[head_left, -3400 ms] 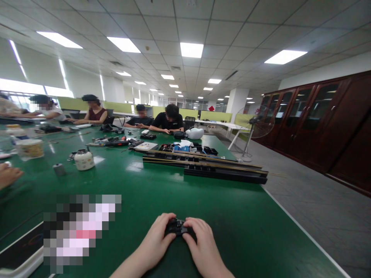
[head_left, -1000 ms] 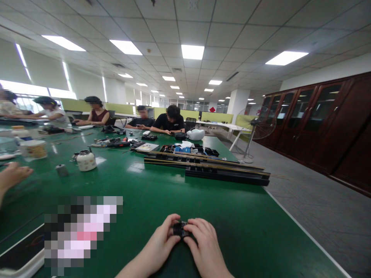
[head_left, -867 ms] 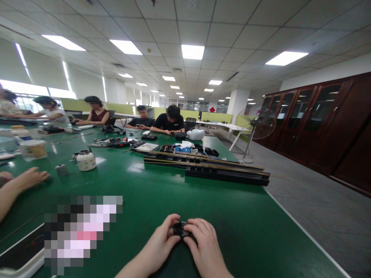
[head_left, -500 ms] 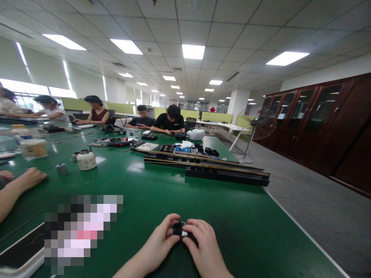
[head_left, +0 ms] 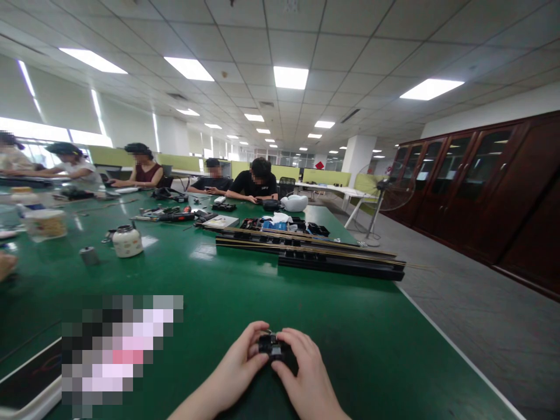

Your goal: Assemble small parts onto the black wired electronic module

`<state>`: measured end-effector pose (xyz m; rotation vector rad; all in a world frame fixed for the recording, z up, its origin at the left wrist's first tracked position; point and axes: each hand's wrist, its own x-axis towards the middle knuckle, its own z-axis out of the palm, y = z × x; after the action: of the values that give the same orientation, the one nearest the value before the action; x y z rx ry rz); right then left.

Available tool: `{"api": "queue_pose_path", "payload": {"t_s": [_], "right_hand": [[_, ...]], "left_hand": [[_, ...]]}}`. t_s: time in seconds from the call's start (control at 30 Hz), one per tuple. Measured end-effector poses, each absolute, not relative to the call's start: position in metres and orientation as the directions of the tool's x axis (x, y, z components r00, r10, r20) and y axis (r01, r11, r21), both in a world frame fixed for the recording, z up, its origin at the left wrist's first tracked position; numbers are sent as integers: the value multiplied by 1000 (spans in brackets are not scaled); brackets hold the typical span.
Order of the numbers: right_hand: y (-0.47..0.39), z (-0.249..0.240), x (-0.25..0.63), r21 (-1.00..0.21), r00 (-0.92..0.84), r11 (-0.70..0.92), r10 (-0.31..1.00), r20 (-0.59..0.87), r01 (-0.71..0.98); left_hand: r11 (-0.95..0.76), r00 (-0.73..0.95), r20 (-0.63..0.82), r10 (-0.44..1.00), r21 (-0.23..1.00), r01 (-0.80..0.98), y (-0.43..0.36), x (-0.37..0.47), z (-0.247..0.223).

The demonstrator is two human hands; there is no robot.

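Observation:
A small black part with a shiny metallic piece (head_left: 275, 349) is held between my two hands just above the green table (head_left: 210, 303); its exact kind is too small to make out. My left hand (head_left: 242, 356) grips its left end between thumb and fingers. Around the right end curl the fingers and thumb of my right hand (head_left: 301, 359), which hide much of that side.
Long black rails (head_left: 341, 262) with thin brass-coloured rods lie across the table ahead. To the left stand a cream jar (head_left: 128, 242), a grey metal cylinder (head_left: 89, 255) and a white-framed tray (head_left: 41, 402). A co-worker's hand (head_left: 6, 263) shows at the left edge.
The co-worker's hand and forearm at the left have drawn back toward the left edge. My hands keep hold of the black part, which is turned slightly, showing more of its metallic piece.

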<state>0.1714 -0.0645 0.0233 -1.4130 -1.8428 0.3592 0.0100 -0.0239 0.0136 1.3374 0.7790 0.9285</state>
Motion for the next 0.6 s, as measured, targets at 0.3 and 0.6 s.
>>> {"api": "queue_pose_path", "payload": {"t_s": [0.3,0.6], "right_hand": [[-63,22,172,-636,-87,360,904,419,683],[-64,21,170,-630,-120,388,897,425,672]], "left_hand": [[10,462,60,885,989,-147,-25,7,20],[-12,395,58,917,993,-118,-26,11,20]]}}
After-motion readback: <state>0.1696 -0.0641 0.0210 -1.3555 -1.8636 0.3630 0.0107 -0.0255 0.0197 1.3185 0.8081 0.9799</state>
